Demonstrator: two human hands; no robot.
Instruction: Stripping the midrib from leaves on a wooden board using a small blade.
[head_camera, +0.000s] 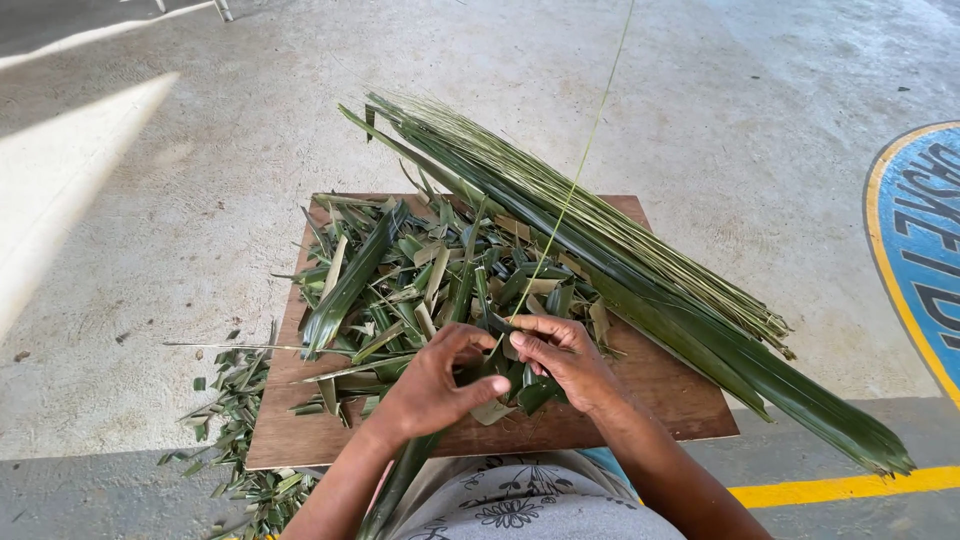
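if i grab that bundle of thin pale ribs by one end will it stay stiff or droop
The ribs look long and very thin, so they would probably bend and sag at the far end. They lie loose and untied on the leaves, so some would likely slip out. Probably very light.

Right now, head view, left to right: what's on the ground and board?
Leaf scraps on the floor → pile of cut leaves on the wooden board → bundle of long leaves and thin ribs → blue and yellow floor marking.

Wood board (680, 400) on concrete floor (150, 250); yellow line (840, 487), blue-yellow floor marking (925, 240) at rt.
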